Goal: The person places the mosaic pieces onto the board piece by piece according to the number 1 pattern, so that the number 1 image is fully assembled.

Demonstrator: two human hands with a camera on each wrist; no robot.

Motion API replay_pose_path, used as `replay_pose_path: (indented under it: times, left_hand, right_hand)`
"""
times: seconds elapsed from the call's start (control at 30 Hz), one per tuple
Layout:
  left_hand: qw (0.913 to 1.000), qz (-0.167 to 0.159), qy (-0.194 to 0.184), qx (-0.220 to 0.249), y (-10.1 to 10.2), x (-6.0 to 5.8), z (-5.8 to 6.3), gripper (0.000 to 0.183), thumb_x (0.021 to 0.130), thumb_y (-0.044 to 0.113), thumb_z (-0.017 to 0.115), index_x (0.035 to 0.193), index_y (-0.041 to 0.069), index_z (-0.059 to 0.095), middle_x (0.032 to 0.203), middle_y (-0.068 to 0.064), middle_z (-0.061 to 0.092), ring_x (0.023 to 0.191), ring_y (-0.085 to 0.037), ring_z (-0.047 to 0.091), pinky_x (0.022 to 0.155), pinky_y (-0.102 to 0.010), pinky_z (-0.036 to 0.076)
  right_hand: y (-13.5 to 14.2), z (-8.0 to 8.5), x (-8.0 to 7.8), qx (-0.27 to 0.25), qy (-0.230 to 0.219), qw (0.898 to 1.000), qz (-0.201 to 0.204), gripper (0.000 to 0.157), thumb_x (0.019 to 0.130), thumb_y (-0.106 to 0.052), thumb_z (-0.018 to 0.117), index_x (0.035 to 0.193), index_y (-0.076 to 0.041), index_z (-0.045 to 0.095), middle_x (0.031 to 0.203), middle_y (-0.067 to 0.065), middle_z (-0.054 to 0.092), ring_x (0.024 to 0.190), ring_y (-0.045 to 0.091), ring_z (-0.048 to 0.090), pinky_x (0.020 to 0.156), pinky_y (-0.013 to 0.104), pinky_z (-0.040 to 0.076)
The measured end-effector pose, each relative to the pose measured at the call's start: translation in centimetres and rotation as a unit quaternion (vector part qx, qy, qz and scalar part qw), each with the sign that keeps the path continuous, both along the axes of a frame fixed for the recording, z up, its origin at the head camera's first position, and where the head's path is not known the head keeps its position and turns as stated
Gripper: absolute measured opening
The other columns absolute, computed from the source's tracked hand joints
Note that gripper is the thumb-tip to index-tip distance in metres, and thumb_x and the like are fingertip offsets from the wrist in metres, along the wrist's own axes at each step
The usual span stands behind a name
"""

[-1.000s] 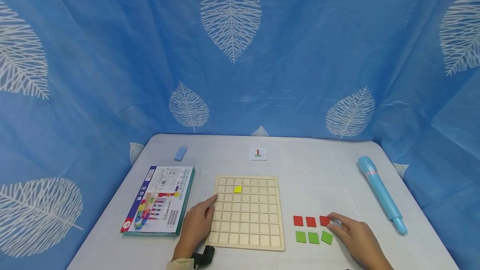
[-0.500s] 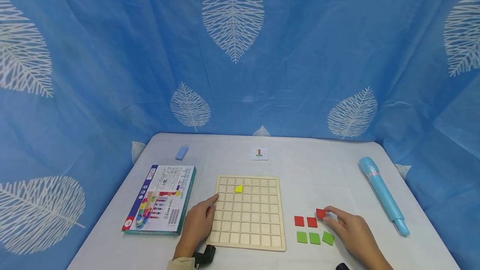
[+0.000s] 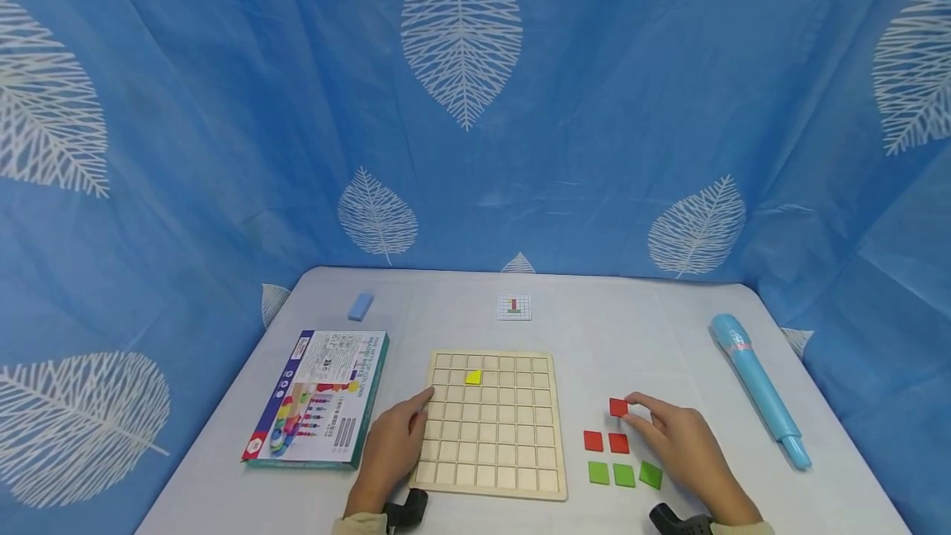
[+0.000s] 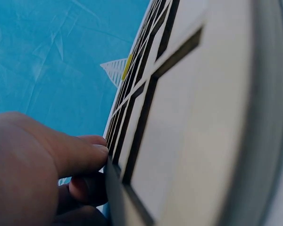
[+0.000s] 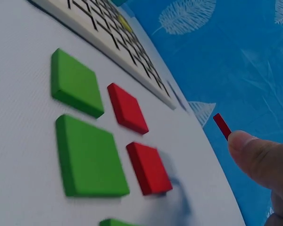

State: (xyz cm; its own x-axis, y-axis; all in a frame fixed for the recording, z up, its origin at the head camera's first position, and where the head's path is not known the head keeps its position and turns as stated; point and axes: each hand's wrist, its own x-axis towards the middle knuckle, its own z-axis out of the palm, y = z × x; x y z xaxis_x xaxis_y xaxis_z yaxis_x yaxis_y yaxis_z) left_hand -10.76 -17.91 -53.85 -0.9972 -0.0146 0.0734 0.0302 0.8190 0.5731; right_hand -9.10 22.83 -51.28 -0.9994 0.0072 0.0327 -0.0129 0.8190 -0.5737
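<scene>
My right hand (image 3: 687, 444) pinches a red square tile (image 3: 618, 408) between thumb and index finger, raised above the table. In the right wrist view, the tile (image 5: 221, 126) appears edge-on beyond the thumb. Two other red tiles (image 3: 593, 441) lie below it, with a row of three green tiles (image 3: 598, 473) nearer the front. My left hand (image 3: 394, 440) rests at the left edge of a wooden grid board (image 3: 486, 494), its index finger extended against the rim. The left wrist view shows fingertips touching that edge. One yellow piece with a cut corner (image 3: 473, 377) sits in an upper cell of the board.
Left of the board lies a printed box (image 3: 319, 399), with a small blue block (image 3: 361, 306) behind it. A pattern card (image 3: 514, 307) lies at the back. At the right is a light-blue microphone-shaped object (image 3: 761, 390). A blue leaf-print curtain (image 3: 565, 106) surrounds the table.
My right hand has lifted the third red tile from the end of its row and carried it left and toward the back. The left hand stays at the board's edge.
</scene>
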Motion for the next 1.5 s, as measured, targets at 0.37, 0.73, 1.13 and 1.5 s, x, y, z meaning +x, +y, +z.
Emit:
replay_pose_path:
  times: [0.37,0.73,1.13,1.5]
  left_hand:
    - [1.0,-0.001,0.006,-0.003,-0.1,-0.1,-0.2,0.037,0.1,0.015,0.066,0.137,0.016,0.067,0.087,0.006,0.065,0.078,-0.011,0.054,0.07,-0.035,0.044]
    - [1.0,-0.004,0.002,-0.007,0.0,0.0,-0.2,0.037,0.1,0.015,0.065,0.137,0.016,0.067,0.093,0.003,0.068,0.077,-0.012,0.053,0.069,-0.035,0.044]
    - [1.0,0.001,0.006,-0.005,-0.2,0.0,-0.4,0.037,0.1,0.015,0.064,0.137,0.016,0.067,0.087,0.005,0.065,0.075,-0.011,0.053,0.068,-0.034,0.042]
    - [1.0,-0.003,0.005,-0.007,-0.2,0.0,-0.3,0.038,0.101,0.016,0.063,0.138,0.017,0.066,0.086,0.006,0.064,0.076,-0.011,0.052,0.07,-0.035,0.044]
  right_hand:
    - [-2.4,0.8,-1.9,0.001,0.025,0.999,0.031,0.034,0.091,-0.025,0.079,0.123,-0.014,0.074,0.052,-0.003,0.038,0.048,0.014,0.036,0.051,0.025,0.033]
    - [-3.6,1.5,-3.7,-0.014,0.065,0.996,0.061,0.032,0.09,-0.024,0.08,0.12,-0.015,0.075,0.052,-0.007,0.034,0.047,0.01,0.03,0.049,0.026,0.031]
    - [-7.6,2.0,-5.6,-0.024,0.093,0.988,0.125,0.032,0.091,-0.025,0.078,0.119,-0.011,0.075,0.051,-0.011,0.032,0.047,0.004,0.025,0.047,0.023,0.026]
    - [-10.2,1.2,-6.1,-0.04,0.075,0.99,0.111,0.029,0.092,-0.028,0.077,0.117,-0.014,0.076,0.052,-0.01,0.033,0.047,0.005,0.029,0.048,0.024,0.027]
